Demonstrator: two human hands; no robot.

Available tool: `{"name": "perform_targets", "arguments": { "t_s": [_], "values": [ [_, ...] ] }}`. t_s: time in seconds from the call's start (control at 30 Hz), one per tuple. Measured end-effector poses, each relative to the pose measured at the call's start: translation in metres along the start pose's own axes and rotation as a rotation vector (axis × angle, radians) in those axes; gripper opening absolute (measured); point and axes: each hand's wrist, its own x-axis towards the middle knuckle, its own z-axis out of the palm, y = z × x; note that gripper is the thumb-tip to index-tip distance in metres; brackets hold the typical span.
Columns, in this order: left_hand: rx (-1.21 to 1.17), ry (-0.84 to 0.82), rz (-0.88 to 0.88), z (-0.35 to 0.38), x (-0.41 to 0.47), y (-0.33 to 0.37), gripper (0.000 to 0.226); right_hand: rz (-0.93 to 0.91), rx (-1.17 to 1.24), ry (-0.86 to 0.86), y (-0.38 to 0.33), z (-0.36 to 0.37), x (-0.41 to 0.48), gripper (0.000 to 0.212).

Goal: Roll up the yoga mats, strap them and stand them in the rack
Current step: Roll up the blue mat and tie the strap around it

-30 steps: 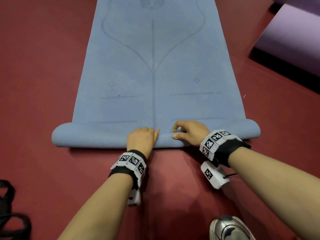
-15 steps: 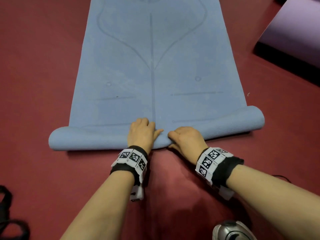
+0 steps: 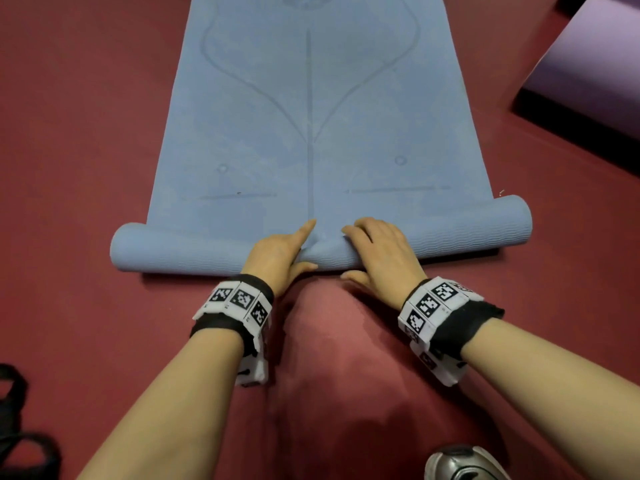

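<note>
Blue yoga mat (image 3: 311, 116) lying on the red floor (image 3: 79, 133), its long axis running from near to far. The far part lies flat, showing a central line and curved alignment markings. The near end is wound into a roll (image 3: 194, 251) that lies across the scene from left to right, its right end a little farther away than its left. Both hands hold this roll at mid-width, close together but apart. The left hand (image 3: 277, 252) lies over the top of the roll, fingers reaching toward its far side and thumb pressed against its near side. The right hand (image 3: 381, 251) is curled over the roll just to the right, fingertips at the far edge and thumb low on the near side, by the floor. Each wrist carries a black band with white blocks of square coded markers (left wrist band (image 3: 239, 303); right wrist band (image 3: 440, 310)). A purple mat (image 3: 595, 64) lies at far right, well apart from the blue one. Black strap loops (image 3: 17, 441) show at the near left edge, and the toe of a silver shoe (image 3: 464, 464) at near right.
</note>
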Motion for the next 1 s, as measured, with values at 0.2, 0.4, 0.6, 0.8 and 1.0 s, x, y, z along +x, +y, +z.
{"name": "perform_targets", "arguments": {
  "t_s": [0.2, 0.4, 0.6, 0.8, 1.0],
  "values": [
    [-0.055, -0.035, -0.018, -0.012, 0.013, -0.005, 0.043, 0.011, 0.007, -0.067, 0.009, -0.011, 0.008, 0.034],
    [0.227, 0.239, -0.048, -0.017, 0.03, -0.001, 0.028, 0.098, 0.142, -0.156, 0.025, -0.017, 0.037, 0.036],
    [0.314, 0.082, -0.043, -0.006, 0.015, 0.014, 0.084, 0.151, 0.214, -0.286, 0.031, -0.023, 0.054, 0.034],
    [0.155, 0.141, 0.014, -0.013, 0.028, 0.008, 0.025, 0.052, -0.082, 0.085, 0.013, -0.012, 0.037, 0.045],
    [0.209, 0.251, -0.035, -0.006, 0.023, 0.008, 0.025, 0.021, -0.15, 0.183, 0.014, 0.008, 0.021, 0.065]
  ]
}}
